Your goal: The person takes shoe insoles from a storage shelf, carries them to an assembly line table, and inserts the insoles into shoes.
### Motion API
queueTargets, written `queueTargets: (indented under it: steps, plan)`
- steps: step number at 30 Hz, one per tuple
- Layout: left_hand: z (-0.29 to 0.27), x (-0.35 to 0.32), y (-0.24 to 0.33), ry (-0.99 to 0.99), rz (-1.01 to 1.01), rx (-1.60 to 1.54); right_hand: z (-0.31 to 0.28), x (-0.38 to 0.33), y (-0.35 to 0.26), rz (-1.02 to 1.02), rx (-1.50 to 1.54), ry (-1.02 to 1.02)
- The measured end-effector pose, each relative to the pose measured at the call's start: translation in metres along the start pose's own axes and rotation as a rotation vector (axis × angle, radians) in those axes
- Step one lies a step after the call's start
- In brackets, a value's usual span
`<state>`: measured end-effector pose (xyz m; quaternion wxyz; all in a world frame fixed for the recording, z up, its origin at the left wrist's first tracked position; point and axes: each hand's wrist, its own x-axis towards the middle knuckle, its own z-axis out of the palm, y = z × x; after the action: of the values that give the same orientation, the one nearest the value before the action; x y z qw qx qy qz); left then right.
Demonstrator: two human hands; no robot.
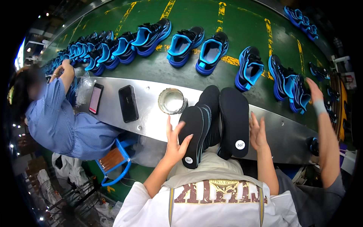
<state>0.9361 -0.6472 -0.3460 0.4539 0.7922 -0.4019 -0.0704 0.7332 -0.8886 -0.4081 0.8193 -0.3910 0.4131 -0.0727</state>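
Note:
Two stacks of black insoles lie side by side across my lap and the metal table edge. Each top insole has a round white sticker at its heel. Along the outer edge of the left insole stack is my left hand, its fingers spread; whether the fingertips touch it I cannot tell. To the right of the right insole stack, my right hand has its fingers stretched and apart, with nothing in it. A round metal tin stands just beyond my left hand.
Black-and-blue shoes stand in a row on the green surface beyond the metal table. Two phones, one black, lie at left near a seated person. On the right, a co-worker's hand is beside a shoe.

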Motion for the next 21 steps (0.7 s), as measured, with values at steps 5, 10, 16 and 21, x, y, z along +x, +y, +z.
queueTargets:
  steps: [5,10,16,21]
  plan:
    - [0.027,-0.019,-0.001,-0.094,-0.955,-0.796,0.04,-0.017,-0.03,0.152,-0.268,0.069]
    - [0.029,0.011,0.029,-0.338,-1.27,-1.186,0.063,-0.017,-0.057,-0.145,-0.527,-0.062]
    - [0.066,0.01,0.067,-0.137,-1.221,-1.202,0.042,-0.023,-0.035,-0.251,-0.194,-0.122]
    - [0.078,0.019,0.082,-0.314,-1.072,-0.816,0.003,-0.042,-0.035,-0.096,-0.072,-0.119]
